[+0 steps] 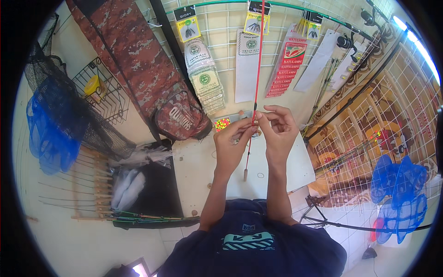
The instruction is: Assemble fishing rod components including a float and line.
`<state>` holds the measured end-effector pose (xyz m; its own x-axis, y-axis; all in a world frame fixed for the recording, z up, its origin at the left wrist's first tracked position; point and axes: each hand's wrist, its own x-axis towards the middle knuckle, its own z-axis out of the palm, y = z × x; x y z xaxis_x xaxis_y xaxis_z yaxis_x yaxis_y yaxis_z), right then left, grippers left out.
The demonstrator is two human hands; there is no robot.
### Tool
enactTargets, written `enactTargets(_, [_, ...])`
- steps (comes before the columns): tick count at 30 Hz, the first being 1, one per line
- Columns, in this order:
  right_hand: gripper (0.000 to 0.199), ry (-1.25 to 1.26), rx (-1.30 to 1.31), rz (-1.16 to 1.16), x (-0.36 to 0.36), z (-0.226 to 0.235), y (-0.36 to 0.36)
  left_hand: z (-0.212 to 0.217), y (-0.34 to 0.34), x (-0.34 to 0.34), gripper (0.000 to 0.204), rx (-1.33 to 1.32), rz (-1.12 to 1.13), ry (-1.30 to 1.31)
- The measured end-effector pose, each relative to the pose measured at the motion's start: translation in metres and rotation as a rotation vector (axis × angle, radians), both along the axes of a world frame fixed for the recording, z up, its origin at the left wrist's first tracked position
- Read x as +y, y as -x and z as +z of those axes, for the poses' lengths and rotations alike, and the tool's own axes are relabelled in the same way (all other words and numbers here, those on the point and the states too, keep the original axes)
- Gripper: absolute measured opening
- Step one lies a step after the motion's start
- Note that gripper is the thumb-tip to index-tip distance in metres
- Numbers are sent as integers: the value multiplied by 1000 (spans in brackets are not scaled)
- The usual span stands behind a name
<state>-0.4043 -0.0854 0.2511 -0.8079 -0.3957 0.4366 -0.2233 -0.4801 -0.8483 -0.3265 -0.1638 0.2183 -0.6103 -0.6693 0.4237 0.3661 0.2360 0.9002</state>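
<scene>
A slim red fishing rod stands upright in front of me, its dark wrapped section just above my fingers. Its thin lower end runs down to a light brown handle over the white table. My left hand is closed, pinching the rod between thumb and fingertips. Right beside it, my right hand is closed too, with the thumb against the rod and the other fingers curled. Any small part between the fingertips is too small to make out. Behind my hands sits a tray of bright yellow and red beads, partly covered.
A white table is below my hands. Packets and red packs hang on the wire grid behind. A camouflage rod bag leans at left near a black net. Blue nets and a tripod are at right.
</scene>
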Motion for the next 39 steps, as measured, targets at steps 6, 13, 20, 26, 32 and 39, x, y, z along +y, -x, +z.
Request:
enactTargets(6, [25, 38, -18, 71, 2, -1, 6, 6, -1, 3, 24, -57, 23, 2])
enactTargets(13, [28, -11, -63, 130, 9, 11, 7, 8, -2, 2, 24, -22, 6, 87])
enactTargets(20, [28, -46, -41, 101, 10, 11, 9, 6, -1, 4, 24, -3, 21, 99])
enactTargets(26, [28, -30, -81, 114, 11, 18, 6, 4, -1, 2, 25, -3, 9, 112])
enactTargets(32, [26, -34, -63, 92, 10, 16, 7, 8, -1, 3, 26, -23, 4, 107])
enactTargets(39, [22, -74, -73, 51, 12, 19, 5, 5, 0, 5, 25, 1, -2, 102])
